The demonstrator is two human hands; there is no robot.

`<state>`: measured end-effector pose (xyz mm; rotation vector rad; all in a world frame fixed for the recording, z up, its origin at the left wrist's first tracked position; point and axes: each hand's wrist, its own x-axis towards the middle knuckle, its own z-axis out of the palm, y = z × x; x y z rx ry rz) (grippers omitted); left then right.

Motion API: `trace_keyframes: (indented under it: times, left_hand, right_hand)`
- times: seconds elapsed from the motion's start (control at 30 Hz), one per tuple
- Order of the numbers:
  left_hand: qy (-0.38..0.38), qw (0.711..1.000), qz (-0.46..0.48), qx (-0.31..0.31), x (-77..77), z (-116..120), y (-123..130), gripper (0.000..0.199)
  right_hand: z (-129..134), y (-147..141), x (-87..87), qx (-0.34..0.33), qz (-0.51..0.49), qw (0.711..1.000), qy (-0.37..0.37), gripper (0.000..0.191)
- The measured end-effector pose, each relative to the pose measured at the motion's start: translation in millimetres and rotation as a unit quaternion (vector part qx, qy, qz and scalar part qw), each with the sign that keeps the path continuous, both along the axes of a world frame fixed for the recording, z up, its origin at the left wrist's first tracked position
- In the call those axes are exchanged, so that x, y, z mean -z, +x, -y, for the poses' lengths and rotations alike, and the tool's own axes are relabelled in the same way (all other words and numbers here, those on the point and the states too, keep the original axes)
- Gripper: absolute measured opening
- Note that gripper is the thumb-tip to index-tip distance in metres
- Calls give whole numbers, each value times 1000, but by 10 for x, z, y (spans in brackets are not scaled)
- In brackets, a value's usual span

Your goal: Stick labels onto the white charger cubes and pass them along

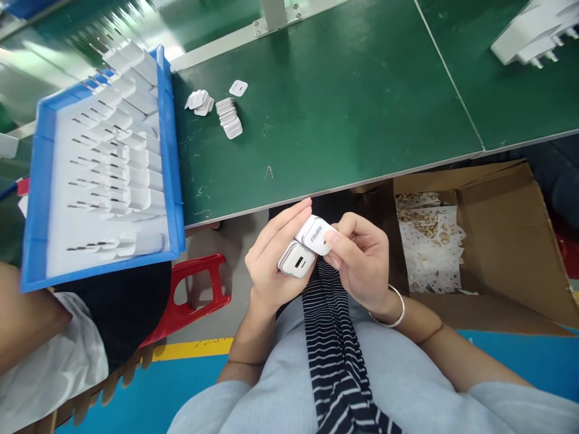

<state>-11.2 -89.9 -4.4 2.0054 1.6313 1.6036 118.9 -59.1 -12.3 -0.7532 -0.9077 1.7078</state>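
My left hand (pixel 266 265) wraps round two white phone chargers held side by side in front of my body. The nearer charger (pixel 296 260) shows its end face, with a dark USB port and a thin slot. At the end of the other one is a white face plate (pixel 315 234) with grey lettering. My right hand (pixel 364 259) pinches the edge of that plate, thumb on its face. Whether the plate is seated or apart from the charger I cannot tell. On the green bench lie a stack of white plates (pixel 229 118), a small heap of them (pixel 199 102) and one loose plate (pixel 238 88).
A blue tray (pixel 177 181) on the left holds rows of white chargers (pixel 140 175), prongs out. White plug adapters (pixel 534 33) stand far right on the green bench (pixel 344 102). Below are a cardboard box (pixel 506 235) with patterned sheets and a red stool (pixel 199 265). A person's arm (pixel 31 319) is at left.
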Motion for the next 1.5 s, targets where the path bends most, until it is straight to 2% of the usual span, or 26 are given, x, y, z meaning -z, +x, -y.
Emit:
trace_keyframes:
  times: [0.1,0.17,0.27,0.37,0.43,0.57,0.67,0.77,0.83,0.93,0.97,1.07,1.1,1.13,1.23,1.3,1.37,1.5]
  left_hand:
    - [-14,999,46,5,25,-13,-14,45]
    - [-47,993,102,34,38,-17,-18,46]
    - [-94,976,177,79,45,-14,-13,49]
    - [-102,972,195,83,47,-10,-9,48]
    - [-104,975,184,73,54,-13,-10,45]
    - [-101,981,160,50,86,-28,-16,42]
    - [-95,982,156,42,103,-33,-46,44]
    - [-103,983,155,2,109,-3,-141,43]
    - [-125,976,177,-38,114,52,-247,43]
    - [-159,953,235,-107,131,185,-429,47]
    - [-163,944,254,-131,139,234,-483,49]
    - [-161,923,299,-182,166,361,-591,52]
    - [-162,919,307,-187,173,394,-609,52]
    - [-165,917,309,-190,179,422,-620,52]
    - [-173,921,297,-185,181,487,-633,49]
    - [-176,924,290,-177,171,520,-641,47]
    - [-179,925,289,-167,157,541,-653,45]
    - [-178,929,287,-151,138,514,-681,44]
  right_hand:
    - [-85,36,26,-46,36,998,-3,48]
    - [-137,62,46,-68,36,997,2,49]
    - [-183,93,59,-92,-28,995,16,41]
    - [-194,108,44,-113,-58,991,37,45]
    - [-193,108,31,-109,-23,993,42,41]
    - [-184,86,42,-58,114,990,67,38]
    - [-180,32,74,-80,142,983,88,34]
    - [-241,-58,53,-101,189,971,109,36]
    - [-379,-131,-35,-180,238,944,144,37]
    - [-806,-300,-265,-338,280,867,235,30]
    - [-1008,-388,-347,-338,294,851,273,27]
    - [-1719,-758,-521,-205,406,807,376,7]
    - [-1961,-905,-541,-192,445,786,385,8]
    - [-2191,-1052,-544,-194,479,762,390,16]
    - [-2732,-1437,-477,-256,537,705,386,38]
    - [-2949,-1617,-412,-294,561,672,383,43]
    - [-3073,-1739,-362,-319,574,648,385,39]
    - [-3163,-1851,-314,-336,593,625,381,26]
